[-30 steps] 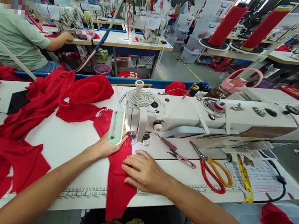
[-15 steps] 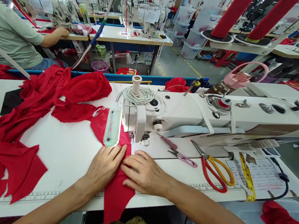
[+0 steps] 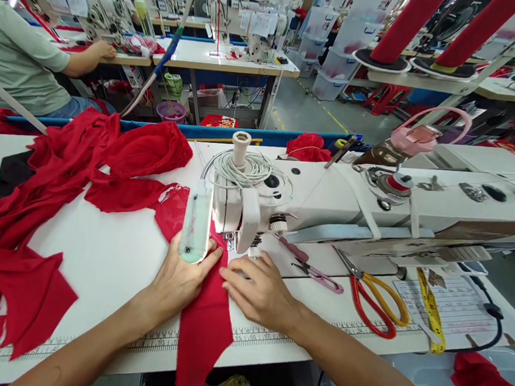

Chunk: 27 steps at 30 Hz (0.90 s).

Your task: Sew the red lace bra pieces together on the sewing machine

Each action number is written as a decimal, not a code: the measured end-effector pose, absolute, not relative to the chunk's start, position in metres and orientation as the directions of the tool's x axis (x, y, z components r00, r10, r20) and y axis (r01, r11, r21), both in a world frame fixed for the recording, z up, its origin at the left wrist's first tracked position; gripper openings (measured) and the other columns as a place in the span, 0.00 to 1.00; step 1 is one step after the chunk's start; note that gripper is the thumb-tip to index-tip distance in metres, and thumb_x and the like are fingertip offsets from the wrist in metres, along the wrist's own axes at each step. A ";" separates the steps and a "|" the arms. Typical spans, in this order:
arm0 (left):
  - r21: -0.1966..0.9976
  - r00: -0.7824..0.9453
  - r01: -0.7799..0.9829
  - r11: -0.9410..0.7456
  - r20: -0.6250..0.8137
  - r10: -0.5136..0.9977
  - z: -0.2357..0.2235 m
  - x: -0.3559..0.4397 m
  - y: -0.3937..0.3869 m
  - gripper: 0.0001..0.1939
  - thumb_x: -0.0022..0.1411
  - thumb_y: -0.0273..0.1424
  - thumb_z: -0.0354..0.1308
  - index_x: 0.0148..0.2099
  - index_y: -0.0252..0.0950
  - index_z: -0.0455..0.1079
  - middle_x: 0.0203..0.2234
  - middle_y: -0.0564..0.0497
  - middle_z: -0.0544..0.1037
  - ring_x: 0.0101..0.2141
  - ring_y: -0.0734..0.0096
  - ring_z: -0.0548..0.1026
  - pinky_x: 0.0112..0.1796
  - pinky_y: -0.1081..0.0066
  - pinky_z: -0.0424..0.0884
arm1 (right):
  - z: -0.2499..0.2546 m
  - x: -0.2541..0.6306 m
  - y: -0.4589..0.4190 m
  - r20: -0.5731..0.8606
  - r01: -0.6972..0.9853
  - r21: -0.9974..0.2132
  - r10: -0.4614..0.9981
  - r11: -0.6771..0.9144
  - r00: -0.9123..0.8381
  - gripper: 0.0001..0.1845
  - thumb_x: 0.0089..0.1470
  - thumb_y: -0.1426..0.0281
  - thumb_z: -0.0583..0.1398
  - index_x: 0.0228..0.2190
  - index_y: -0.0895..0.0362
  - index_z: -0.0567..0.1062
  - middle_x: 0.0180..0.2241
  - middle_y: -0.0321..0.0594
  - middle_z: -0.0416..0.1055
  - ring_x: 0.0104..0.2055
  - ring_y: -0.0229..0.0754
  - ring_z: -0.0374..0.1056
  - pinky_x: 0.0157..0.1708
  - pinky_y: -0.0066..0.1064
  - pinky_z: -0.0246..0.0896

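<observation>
The white tabletop (image 3: 115, 265) in front of you carries, from largest to smallest, the long sewing machine (image 3: 371, 201) lying across the right half, the heap of loose red fabric (image 3: 65, 173) on the left, and then the narrow red fabric strip (image 3: 205, 313) that you work on. This strip has its long axis running from you toward the machine: its far end goes under the machine head beside the presser foot (image 3: 230, 241), and its near end hangs over the front edge of the tabletop. Your left hand (image 3: 181, 279) lies flat with fingers spread on the left edge of the strip, its fingertips just below the small lamp (image 3: 196, 224), pressing and not gripping. Your right hand (image 3: 261, 293) lies flat and open too, on the right edge of the strip, touching it, fingers pointing to the presser foot. The strip passes between the two hands, and the left hand seems slightly nearer to the needle area. To the right, apart from your hands, lie the small pink snips (image 3: 317, 273) and the scissors with orange handles (image 3: 377, 301).
</observation>
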<state>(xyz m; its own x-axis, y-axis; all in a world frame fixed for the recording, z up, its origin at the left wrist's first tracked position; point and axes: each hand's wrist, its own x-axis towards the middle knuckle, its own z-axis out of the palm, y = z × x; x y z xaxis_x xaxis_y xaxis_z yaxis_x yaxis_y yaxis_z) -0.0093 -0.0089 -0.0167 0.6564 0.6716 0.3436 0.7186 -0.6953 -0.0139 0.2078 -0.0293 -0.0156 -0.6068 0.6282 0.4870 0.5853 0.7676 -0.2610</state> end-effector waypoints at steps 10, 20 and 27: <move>0.034 0.652 0.708 -0.706 0.354 0.671 -0.026 -0.011 -0.009 0.31 0.55 0.09 0.46 0.58 0.31 0.68 0.49 0.42 0.77 0.51 0.53 0.72 0.48 0.48 0.76 | -0.030 0.205 -0.015 0.468 0.750 -0.092 0.693 0.655 -0.548 0.18 0.66 0.67 0.56 0.53 0.60 0.76 0.31 0.45 0.74 0.36 0.46 0.67 0.39 0.40 0.53; -0.016 0.672 0.689 -0.724 0.387 0.631 -0.033 -0.015 -0.012 0.30 0.59 0.13 0.46 0.61 0.35 0.67 0.50 0.43 0.78 0.52 0.52 0.73 0.56 0.36 0.67 | -0.028 0.195 -0.019 0.424 0.781 -0.018 0.712 0.624 -0.559 0.20 0.63 0.73 0.52 0.52 0.67 0.74 0.27 0.46 0.73 0.38 0.50 0.66 0.41 0.42 0.52; 0.063 0.674 0.691 -0.721 0.306 0.673 -0.031 -0.017 -0.009 0.31 0.61 0.13 0.46 0.63 0.38 0.66 0.51 0.43 0.78 0.53 0.53 0.74 0.58 0.36 0.64 | -0.028 0.205 -0.016 0.454 0.795 -0.113 0.742 0.596 -0.492 0.20 0.63 0.76 0.52 0.52 0.59 0.76 0.27 0.41 0.71 0.34 0.45 0.63 0.42 0.40 0.51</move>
